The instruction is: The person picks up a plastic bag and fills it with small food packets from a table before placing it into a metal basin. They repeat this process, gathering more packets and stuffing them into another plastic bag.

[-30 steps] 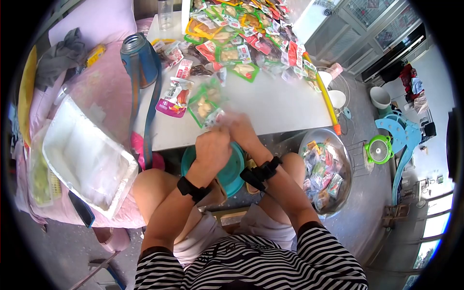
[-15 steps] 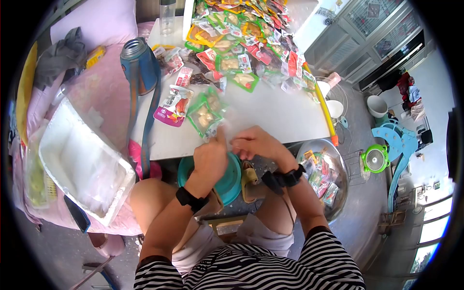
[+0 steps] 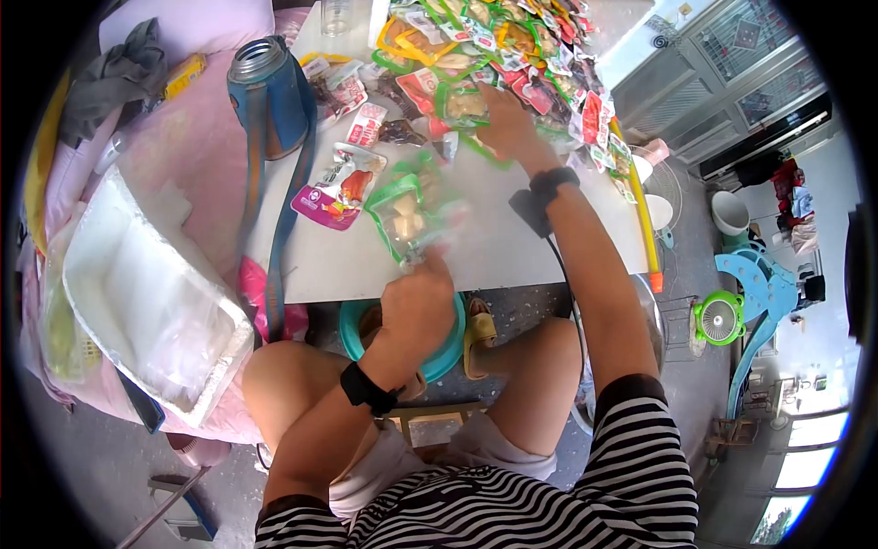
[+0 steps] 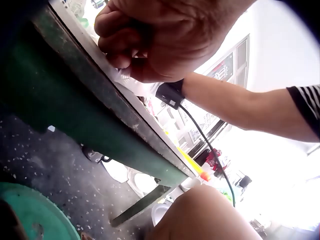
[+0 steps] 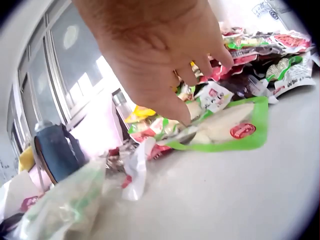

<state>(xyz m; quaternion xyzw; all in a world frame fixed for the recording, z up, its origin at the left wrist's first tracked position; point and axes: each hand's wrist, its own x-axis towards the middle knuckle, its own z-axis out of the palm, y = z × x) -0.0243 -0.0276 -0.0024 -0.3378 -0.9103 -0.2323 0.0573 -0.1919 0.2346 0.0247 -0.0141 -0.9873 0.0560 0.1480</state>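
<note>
My left hand [image 3: 419,306] is at the table's near edge, fingers curled and pinching the edge of a clear plastic bag [image 3: 437,240]. Whitish film [image 4: 134,86] shows below the thumb in the left wrist view. Green-edged snack packets [image 3: 402,220] lie inside the bag. My right hand [image 3: 508,128] reaches to the near side of the packet heap, its fingers spread. In the right wrist view, the right hand [image 5: 165,65] hovers over a green-edged packet [image 5: 227,127] with a red label, thumb close to its edge.
A heap of snack packets [image 3: 540,55] covers the far table. A purple-and-white packet [image 3: 340,188] lies left, near a blue strapped flask [image 3: 265,101]. A white foam box [image 3: 155,302] stands at left. Below the table is a teal basin [image 3: 448,357]; a metal basin [image 3: 651,316] stands right.
The right hand has left the left hand's side and moved forward over the table to the heap. The left hand stays at the edge with the bag, whose contents shifted slightly.
</note>
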